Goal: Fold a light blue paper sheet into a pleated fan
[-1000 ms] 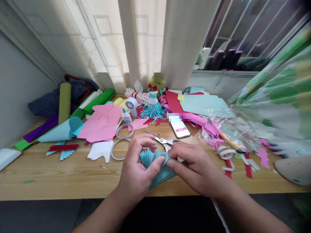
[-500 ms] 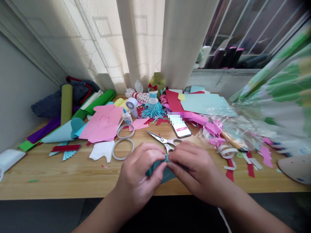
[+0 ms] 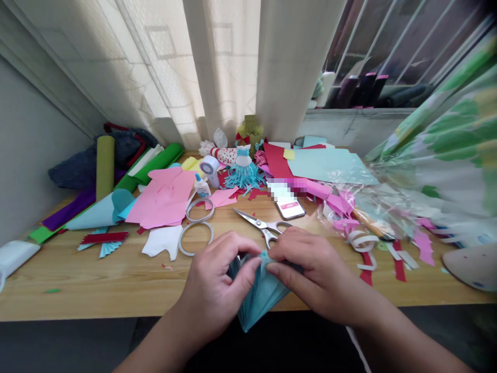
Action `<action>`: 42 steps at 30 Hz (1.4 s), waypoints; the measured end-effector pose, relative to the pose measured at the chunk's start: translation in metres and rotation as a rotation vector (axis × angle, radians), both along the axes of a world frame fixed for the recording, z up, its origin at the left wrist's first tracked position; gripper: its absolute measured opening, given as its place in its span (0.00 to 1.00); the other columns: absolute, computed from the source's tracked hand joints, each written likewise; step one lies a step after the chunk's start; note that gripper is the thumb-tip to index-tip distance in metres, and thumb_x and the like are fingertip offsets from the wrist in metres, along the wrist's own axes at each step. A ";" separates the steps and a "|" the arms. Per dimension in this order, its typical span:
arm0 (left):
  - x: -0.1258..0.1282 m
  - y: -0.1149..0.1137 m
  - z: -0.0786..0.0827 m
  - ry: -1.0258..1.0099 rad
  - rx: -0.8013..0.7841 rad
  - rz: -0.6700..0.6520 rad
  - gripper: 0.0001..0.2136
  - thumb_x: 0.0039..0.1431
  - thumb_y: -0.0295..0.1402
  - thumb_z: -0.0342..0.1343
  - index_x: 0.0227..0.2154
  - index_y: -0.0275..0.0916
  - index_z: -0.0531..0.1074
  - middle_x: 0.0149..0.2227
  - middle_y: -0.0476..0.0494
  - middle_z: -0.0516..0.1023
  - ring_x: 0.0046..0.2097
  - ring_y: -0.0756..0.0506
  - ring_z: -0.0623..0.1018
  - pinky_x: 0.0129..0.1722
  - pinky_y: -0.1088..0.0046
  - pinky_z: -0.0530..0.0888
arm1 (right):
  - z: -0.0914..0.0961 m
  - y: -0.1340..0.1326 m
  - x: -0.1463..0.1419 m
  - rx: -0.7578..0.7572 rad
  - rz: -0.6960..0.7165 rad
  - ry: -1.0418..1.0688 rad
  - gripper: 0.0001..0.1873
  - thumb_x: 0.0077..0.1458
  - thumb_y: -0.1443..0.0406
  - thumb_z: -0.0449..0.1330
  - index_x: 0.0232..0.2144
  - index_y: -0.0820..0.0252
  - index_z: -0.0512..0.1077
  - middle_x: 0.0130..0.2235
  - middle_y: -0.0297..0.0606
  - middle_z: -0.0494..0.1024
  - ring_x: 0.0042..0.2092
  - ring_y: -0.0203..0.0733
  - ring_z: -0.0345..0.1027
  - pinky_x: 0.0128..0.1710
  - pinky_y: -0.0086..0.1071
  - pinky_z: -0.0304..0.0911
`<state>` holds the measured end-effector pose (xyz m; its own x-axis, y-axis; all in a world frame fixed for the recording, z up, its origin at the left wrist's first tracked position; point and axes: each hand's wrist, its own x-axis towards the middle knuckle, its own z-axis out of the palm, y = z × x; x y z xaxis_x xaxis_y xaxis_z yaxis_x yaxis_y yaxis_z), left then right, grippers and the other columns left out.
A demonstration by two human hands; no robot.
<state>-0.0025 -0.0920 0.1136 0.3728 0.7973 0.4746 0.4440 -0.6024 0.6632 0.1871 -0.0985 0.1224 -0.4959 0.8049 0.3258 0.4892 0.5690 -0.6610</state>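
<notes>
A pleated piece of blue paper [image 3: 260, 292] is gathered at its top between both hands, over the table's front edge, its folds fanning downward to a point. My left hand [image 3: 217, 274] pinches the gathered top from the left with thumb and forefinger. From the right, my right hand [image 3: 310, 264] grips the same gathered end, thumb in front. Just beyond the fingers lie scissors [image 3: 261, 224] with their blades parted, handles toward my right hand. Two tape rolls [image 3: 196, 238] rest to the left, near a white cut-out paper shape [image 3: 162, 242].
A glue bottle [image 3: 202, 186], a phone [image 3: 290, 207] and a blue fringed paper dress [image 3: 244, 168] stand or lie farther back. Pink paper sheets [image 3: 163, 194] and paper rolls [image 3: 105, 166] cover the left. Plastic wrap and paper scraps [image 3: 365, 243] clutter the right.
The blue paper has tilted and now shows more of its folds, hanging lower between the hands. Both hands keep their hold at its top, with the left thumb shifted slightly left.
</notes>
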 end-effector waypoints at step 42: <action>-0.012 -0.001 0.004 -0.005 -0.140 -0.213 0.05 0.55 0.24 0.56 0.26 0.39 0.71 0.32 0.49 0.69 0.33 0.51 0.71 0.32 0.76 0.69 | 0.002 -0.008 0.004 0.049 0.049 -0.150 0.11 0.59 0.68 0.51 0.24 0.60 0.63 0.24 0.31 0.65 0.29 0.34 0.58 0.41 0.36 0.51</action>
